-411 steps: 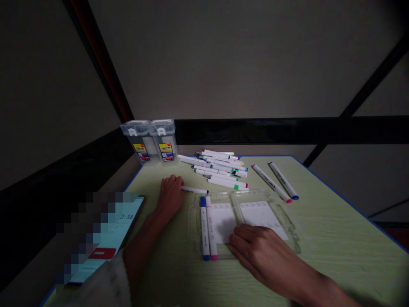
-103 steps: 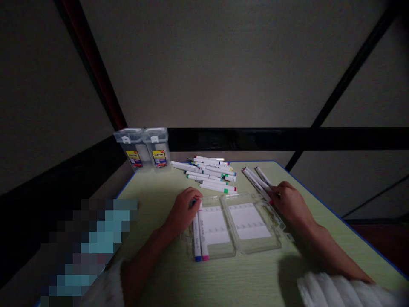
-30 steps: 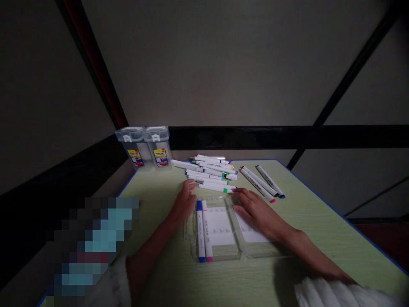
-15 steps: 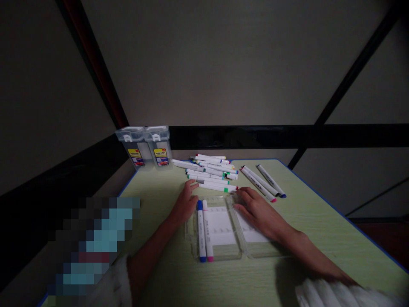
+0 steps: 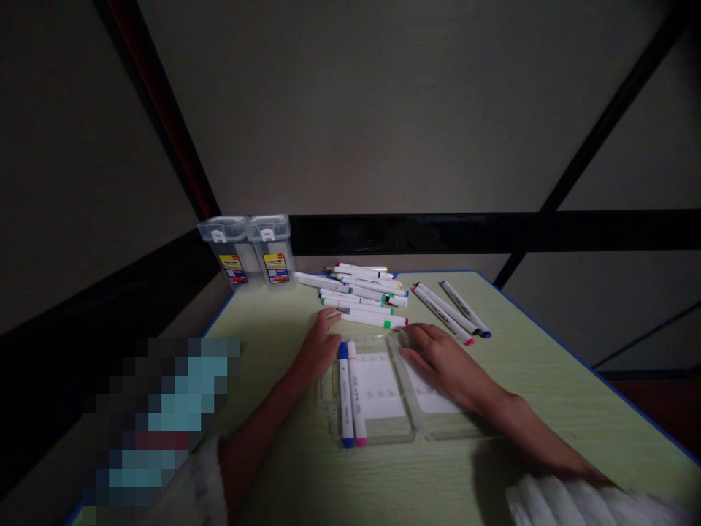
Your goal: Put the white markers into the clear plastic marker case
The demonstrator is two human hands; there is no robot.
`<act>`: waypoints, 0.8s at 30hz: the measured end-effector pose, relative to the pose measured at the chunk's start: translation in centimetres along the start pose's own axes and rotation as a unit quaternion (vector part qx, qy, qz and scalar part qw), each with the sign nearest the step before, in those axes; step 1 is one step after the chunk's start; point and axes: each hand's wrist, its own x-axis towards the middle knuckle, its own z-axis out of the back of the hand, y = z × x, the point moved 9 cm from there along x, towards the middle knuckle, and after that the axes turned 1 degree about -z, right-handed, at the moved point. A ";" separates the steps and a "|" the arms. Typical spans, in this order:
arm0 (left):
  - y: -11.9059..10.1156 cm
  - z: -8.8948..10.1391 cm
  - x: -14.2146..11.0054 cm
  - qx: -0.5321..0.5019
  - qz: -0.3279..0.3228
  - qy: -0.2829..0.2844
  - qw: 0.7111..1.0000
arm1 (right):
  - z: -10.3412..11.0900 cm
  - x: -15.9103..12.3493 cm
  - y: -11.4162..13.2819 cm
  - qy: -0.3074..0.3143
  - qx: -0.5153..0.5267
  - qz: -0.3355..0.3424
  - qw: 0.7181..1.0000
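An opened clear plastic case lies flat in front of me. In its left half a blue-capped marker and a pink-capped marker lie side by side, with white paper beside them. My left hand rests at the case's upper left corner, its fingers apart near the left end of a white marker with a red tip. My right hand lies over the case's right half, fingers stretched out, fingertips close to that marker's red end. Neither hand visibly holds anything.
Behind the case is a loose pile of white markers. Several more markers lie to its right. Two clear lidded boxes with marker labels stand at the table's back left. The table has a blue edge, with a wall behind it.
My right fingertips have shifted down very slightly, just off the red end of the nearest marker. My left hand, the case and the markers look the same.
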 end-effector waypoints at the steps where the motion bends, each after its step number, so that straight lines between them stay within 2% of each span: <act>1: 0.0 0.0 0.0 0.002 0.003 -0.001 1.000 | 0.0 0.0 0.0 0.001 -0.001 0.000 1.000; 13: -0.7 0.5 -0.2 0.024 0.000 -0.023 0.999 | -0.2 -0.1 0.0 0.001 -0.010 0.007 1.000; 24: -1.6 1.1 -0.3 -0.039 -0.025 -0.056 0.997 | 0.0 -0.1 -0.1 -0.008 -0.007 0.005 1.000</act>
